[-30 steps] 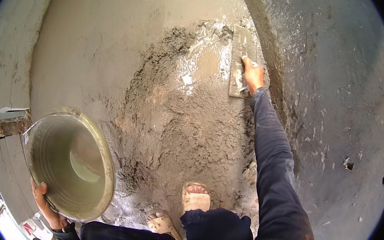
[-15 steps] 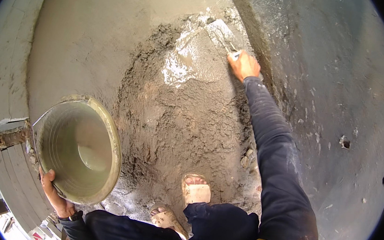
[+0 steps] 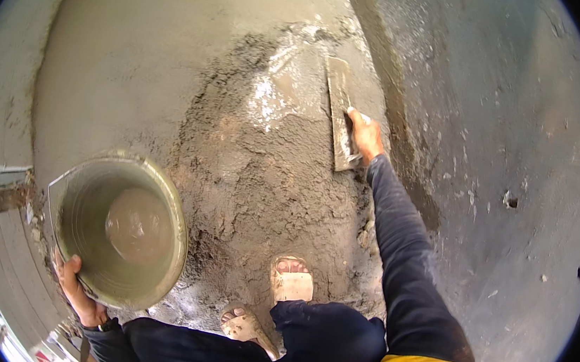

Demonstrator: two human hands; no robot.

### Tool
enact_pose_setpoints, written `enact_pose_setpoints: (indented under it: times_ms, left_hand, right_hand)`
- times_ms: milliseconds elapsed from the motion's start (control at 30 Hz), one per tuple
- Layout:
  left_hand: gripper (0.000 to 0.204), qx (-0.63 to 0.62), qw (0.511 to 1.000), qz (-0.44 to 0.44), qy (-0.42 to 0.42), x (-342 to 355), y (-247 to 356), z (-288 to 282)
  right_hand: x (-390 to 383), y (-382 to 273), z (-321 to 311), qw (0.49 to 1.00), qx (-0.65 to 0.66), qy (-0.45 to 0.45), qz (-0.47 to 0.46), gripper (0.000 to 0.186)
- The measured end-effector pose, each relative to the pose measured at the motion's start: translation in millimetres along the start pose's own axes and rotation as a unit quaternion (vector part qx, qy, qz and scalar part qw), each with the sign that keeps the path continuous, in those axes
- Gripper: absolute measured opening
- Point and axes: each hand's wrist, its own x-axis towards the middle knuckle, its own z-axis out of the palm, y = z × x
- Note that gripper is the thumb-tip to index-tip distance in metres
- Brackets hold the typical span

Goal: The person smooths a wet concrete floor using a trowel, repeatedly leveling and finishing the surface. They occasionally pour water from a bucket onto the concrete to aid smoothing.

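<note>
In my right hand [image 3: 367, 137] is the handle of a flat rectangular trowel [image 3: 338, 108], its long blade lying on wet mortar near the wall's foot. The mortar [image 3: 268, 186] is rough and grainy close to my feet and shiny with water left of the blade. At the left, my left hand [image 3: 78, 291] grips the near-left side of a tilted greenish bucket [image 3: 173, 261]. Murky grey-brown liquid [image 3: 138, 225] sits in the bottom of it. The bucket's thin wire handle hangs along its left side.
Smoothed grey mortar [image 3: 128, 44] stretches away at the far left. A dark wall [image 3: 507, 133] with a small hole [image 3: 510, 200] rises along the right. Grey boards [image 3: 12, 265] line the left side. My sandalled feet [image 3: 291, 280] stand on the rough part at the front.
The trowel has come nearer to me, and its blade has turned to point away from me along the wall. The bucket has tipped more upright, with the liquid gathered at its bottom.
</note>
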Motion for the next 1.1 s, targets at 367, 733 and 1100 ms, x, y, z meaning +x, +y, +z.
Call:
enact_pose_setpoints:
  times_ms: [367,733,1100]
  left_hand:
    - [0.048,-0.05,0.998,0.015,-0.026,24.8,-0.2,-1.4]
    - [0.049,-0.015,1.0,0.0,0.024,19.2,-7.2,-26.8]
    - [0.052,-0.032,0.998,0.043,0.038,-8.6,10.4,-39.5]
  right_hand:
    - [-197.8,9.1,36.7,0.865,-0.322,-0.286,-0.257,0.052]
    - [-139.6,75.1,-2.1,0.791,-0.483,-0.162,-0.339,0.047]
    - [-66.0,-31.9,34.1,0.93,-0.242,0.082,-0.264,0.057]
